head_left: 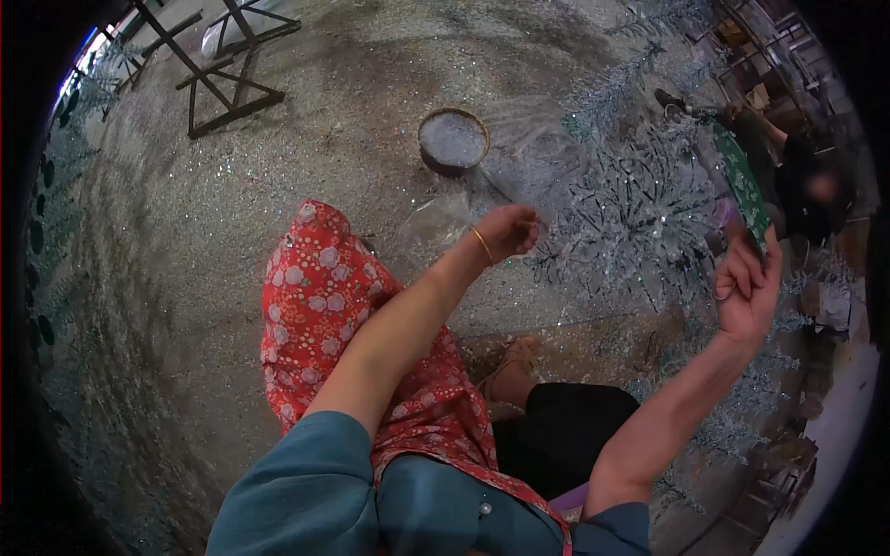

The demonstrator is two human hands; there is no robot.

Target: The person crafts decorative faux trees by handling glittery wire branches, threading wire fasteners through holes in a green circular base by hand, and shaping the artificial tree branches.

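My left hand (513,232), with a gold bangle at the wrist, has its fingers curled in; what they may hold is too small to make out. It is above clear plastic sheeting (436,225), just left of a silvery, glittering artificial branch cluster (649,218). Farther right, my right hand (749,283) is raised with bent fingers at the lower end of a green patterned piece (739,176). Whether it grips that piece or something thin is unclear. A round container (452,141) of whitish glitter stands beyond my left hand.
Dark metal frames (232,102) stand on the glitter-strewn floor (213,185) at the upper left. Another person in dark clothing (811,190) is at the right, behind frosted branches. Green foliage (56,222) lines the left edge. My red floral apron (320,306) covers my knee.
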